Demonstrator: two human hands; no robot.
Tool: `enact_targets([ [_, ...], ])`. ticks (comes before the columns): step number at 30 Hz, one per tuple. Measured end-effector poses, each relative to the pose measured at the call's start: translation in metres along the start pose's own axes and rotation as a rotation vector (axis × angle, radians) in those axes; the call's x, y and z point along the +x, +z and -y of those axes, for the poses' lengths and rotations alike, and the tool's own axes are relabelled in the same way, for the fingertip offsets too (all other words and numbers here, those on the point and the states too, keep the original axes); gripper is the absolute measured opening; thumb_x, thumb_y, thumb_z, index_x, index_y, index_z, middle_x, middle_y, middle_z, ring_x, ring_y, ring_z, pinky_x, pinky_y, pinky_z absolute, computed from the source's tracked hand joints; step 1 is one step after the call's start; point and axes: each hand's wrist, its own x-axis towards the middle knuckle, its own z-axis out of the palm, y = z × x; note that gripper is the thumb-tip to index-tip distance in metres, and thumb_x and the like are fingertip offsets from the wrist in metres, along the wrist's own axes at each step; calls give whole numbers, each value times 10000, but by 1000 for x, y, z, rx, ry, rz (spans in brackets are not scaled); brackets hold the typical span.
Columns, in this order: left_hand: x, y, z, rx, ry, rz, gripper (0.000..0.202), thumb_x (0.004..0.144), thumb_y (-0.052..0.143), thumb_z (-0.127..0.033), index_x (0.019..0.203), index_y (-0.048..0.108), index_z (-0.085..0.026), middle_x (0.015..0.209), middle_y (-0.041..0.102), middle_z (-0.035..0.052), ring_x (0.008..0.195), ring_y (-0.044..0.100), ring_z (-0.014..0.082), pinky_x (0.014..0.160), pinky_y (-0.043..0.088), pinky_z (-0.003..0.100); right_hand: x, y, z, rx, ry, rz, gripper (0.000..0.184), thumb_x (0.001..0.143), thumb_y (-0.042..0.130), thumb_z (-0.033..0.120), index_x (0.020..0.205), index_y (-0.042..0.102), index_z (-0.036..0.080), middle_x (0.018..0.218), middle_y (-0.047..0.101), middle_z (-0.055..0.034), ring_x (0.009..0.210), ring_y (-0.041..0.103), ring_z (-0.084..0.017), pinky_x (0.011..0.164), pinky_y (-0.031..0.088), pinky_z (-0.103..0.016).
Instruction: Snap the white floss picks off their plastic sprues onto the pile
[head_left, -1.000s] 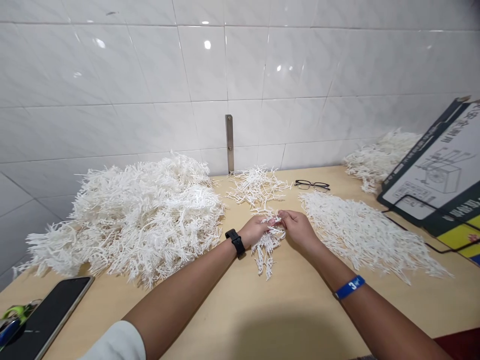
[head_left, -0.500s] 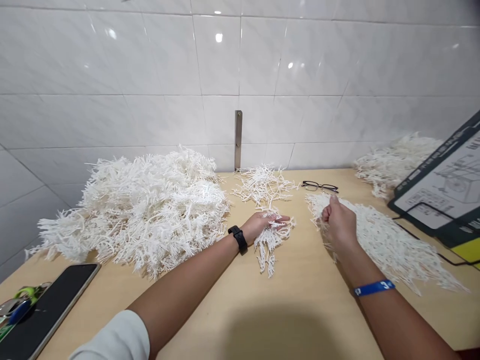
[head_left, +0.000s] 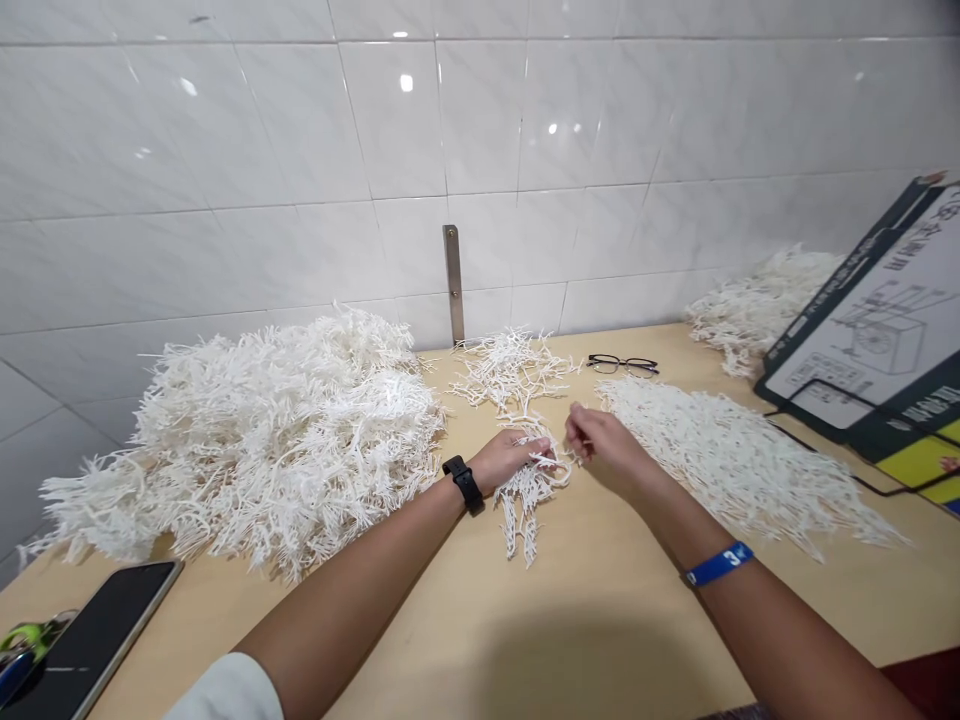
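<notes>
My left hand (head_left: 511,458), with a black watch on its wrist, is closed around a bunch of white branching strands (head_left: 523,490). Several strands dangle below its fingers, and others stick out past the fingertips. Just to the right is my right hand (head_left: 606,446), its thumb and fingers pinched together close to the strand ends. Whether a strand is between those fingers I cannot make out. A small loose pile of strands (head_left: 514,368) lies beyond the left hand. On the right a flat layer of strands (head_left: 739,460) spreads over the table.
A large heap of strands (head_left: 292,430) covers the table's left side. Near the front left lie a phone (head_left: 105,640) and keys (head_left: 30,645). Glasses (head_left: 622,364) rest at the back. At right, a printed box (head_left: 870,350) stands before another strand pile (head_left: 761,305). A tiled wall (head_left: 480,120) closes the back.
My right hand has moved left, from over the flat layer to beside my left hand. The left thumb and fingers have closed more over the bunch. The view has shifted slightly.
</notes>
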Motion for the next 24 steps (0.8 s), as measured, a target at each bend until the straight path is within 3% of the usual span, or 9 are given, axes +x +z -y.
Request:
enact_targets([
  [2,0,1,0,36,27,46,457,676,725,-526,764,679,-81,753,680,89,706,612,172,763,448,326,-3,10,-6,-52,9,199,481,795,587,581,572,501,163,492,405,43,461,321,-81,460,245,-234],
  [4,-1,1,0,58,52,76,462,659,738,-525,775,693,-80,791,690,97,741,613,181,795,443,335,-5,14,-10,-38,-19,314,473,781,616,562,568,497,157,509,386,50,488,309,-80,495,246,-237],
  [8,-2,2,0,18,25,105,452,668,738,-509,810,701,-82,813,687,98,746,610,184,790,448,343,-5,10,-11,-43,-72,351,463,807,602,526,552,492,156,508,376,50,507,304,-85,519,244,-244],
  [13,-2,2,-1,-29,66,147,442,677,735,-506,800,685,-85,826,665,90,757,592,169,774,447,321,-3,8,-8,-167,-101,248,486,819,555,558,547,496,160,499,421,34,485,324,-90,499,245,-243],
  [18,2,1,1,-9,74,110,430,682,735,-495,818,672,-91,790,629,62,709,548,138,739,424,296,-3,17,-7,-395,-239,9,489,870,479,520,522,444,177,509,456,16,513,420,-119,539,319,-253],
  [24,3,0,0,13,105,97,428,686,728,-499,836,682,-101,808,636,70,727,539,141,733,412,283,-8,27,-3,-480,-295,-150,467,873,468,487,517,384,196,489,405,20,486,376,-117,491,278,-257],
])
